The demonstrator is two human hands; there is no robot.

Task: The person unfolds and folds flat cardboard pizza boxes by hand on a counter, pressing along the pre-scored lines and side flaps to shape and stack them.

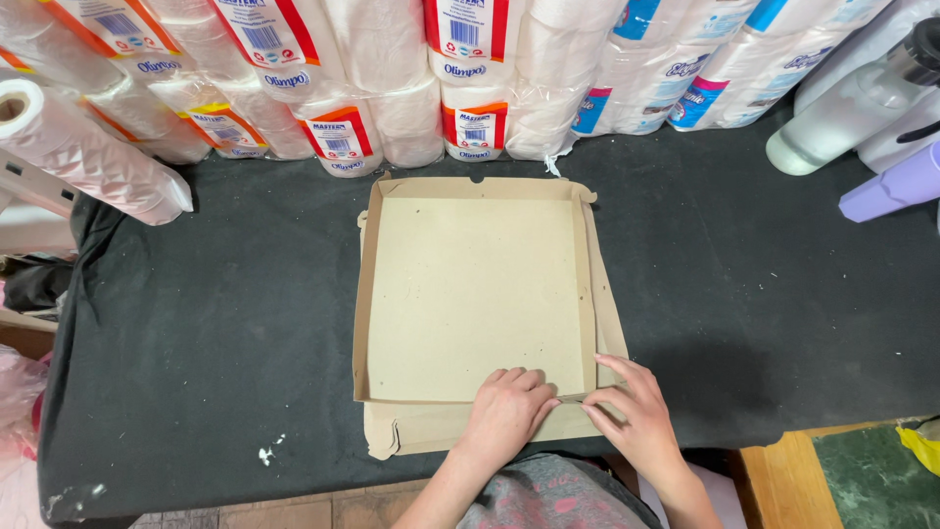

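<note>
Pressing flat, fingers together, left hand [506, 411] on shallow square brown cardboard box [477, 299], centred on black cloth-covered table [225, 323]; right hand [632, 411] pinching its five-o'clock corner flap; wrapped paper rolls [392, 88] at twelve.

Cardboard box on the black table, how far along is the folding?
Done: the box has its far, left and right walls raised. In hand: the left hand and right hand press the near wall's right corner. Left: the near flap lies flat on the table.
</note>
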